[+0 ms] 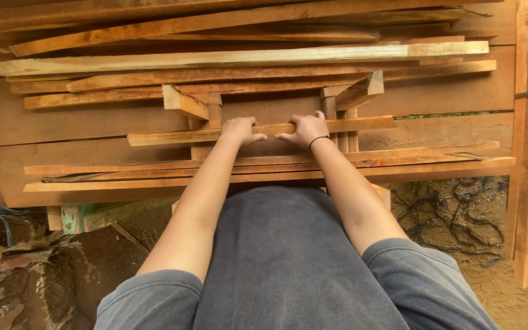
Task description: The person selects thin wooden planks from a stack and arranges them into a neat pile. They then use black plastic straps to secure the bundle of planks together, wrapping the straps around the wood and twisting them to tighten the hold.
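1. Seen from a head camera looking down: a person in a grey T-shirt leans over a stack of rough-sawn wooden planks (398,98) with both arms stretched forward.
2. Both hands grip one narrow wooden slat (349,124), which lies crosswise on short upright wood blocks (206,125) in the middle of the pile. The blocks seem to keep it raised clear of the boards below.
3. The left hand (239,129) is curled over the slat's top edge, fingers together and clamped on it.
4. The right hand (305,129), a dark band on its wrist, sits close beside it, fingers likewise closed on the slat, thumb stretched toward the left hand.
5. Sandy ground (490,281) shows below right.
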